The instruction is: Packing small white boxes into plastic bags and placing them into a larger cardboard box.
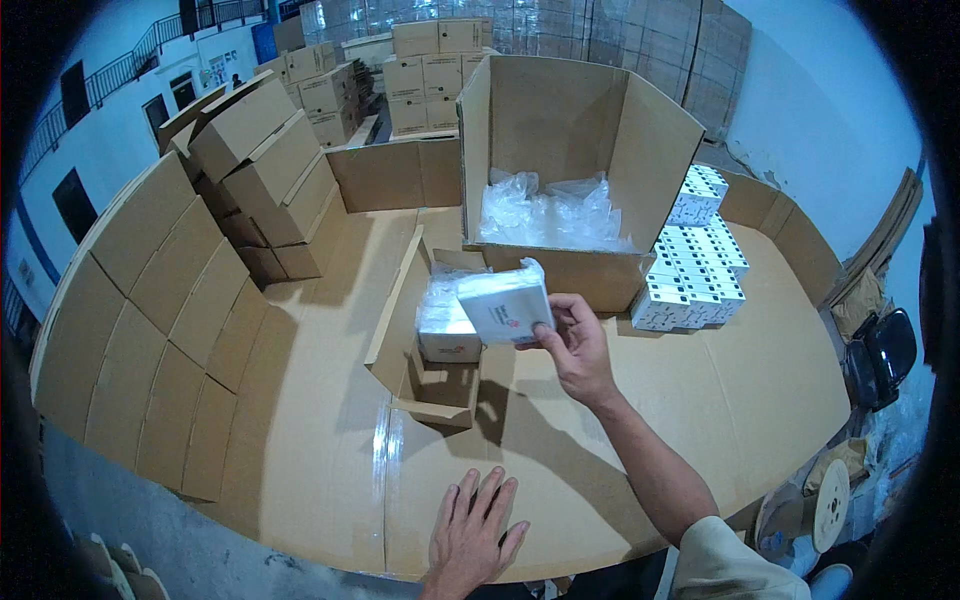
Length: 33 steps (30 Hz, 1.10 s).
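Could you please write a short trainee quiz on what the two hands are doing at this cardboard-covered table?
1. True or false: the right hand holds a small white plastic-wrapped box.
2. The left hand is: A) flat on the brown cardboard tabletop, B) inside the large open cardboard carton, C) lifting a box.
3. On which side of the large carton do the stacked small white boxes stand?

Key: 1 true; 2 A; 3 the person's right.

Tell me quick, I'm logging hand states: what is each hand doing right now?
Left hand: open, flat on the cardboard table, holding nothing.
Right hand: closed on a wrapped white pack.
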{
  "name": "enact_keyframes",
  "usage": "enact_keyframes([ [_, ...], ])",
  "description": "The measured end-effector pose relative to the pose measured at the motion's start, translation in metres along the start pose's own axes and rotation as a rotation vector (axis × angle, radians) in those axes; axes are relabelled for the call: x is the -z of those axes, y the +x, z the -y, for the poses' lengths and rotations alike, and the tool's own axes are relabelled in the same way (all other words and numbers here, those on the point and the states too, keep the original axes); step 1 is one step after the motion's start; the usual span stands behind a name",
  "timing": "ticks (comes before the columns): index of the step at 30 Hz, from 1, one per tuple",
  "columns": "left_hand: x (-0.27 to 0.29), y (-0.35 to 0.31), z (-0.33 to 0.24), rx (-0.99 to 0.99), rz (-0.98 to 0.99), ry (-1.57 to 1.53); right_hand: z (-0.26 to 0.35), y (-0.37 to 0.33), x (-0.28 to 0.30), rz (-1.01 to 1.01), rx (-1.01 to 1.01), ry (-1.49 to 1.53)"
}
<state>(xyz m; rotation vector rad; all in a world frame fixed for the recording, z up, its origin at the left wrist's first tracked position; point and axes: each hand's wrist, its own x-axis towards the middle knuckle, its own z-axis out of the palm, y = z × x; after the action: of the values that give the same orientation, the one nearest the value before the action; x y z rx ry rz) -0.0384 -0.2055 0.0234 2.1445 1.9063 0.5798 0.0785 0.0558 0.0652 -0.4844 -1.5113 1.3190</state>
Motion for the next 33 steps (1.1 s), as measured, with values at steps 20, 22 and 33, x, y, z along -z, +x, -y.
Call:
enact_keyframes([
  [20, -0.002, -0.002, 0.008, -0.029, -0.079, -0.097, 0.024, 0.043, -0.033, 0.447, 0.088, -0.816],
  [22, -0.003, -0.002, 0.008, -0.025, -0.074, -0.074, 0.019, 0.045, -0.036, 0.468, 0.148, -0.873],
  [33, -0.008, -0.003, 0.011, -0.030, -0.095, -0.087, -0.006, 0.038, -0.053, 0.378, 0.228, -1.024],
])
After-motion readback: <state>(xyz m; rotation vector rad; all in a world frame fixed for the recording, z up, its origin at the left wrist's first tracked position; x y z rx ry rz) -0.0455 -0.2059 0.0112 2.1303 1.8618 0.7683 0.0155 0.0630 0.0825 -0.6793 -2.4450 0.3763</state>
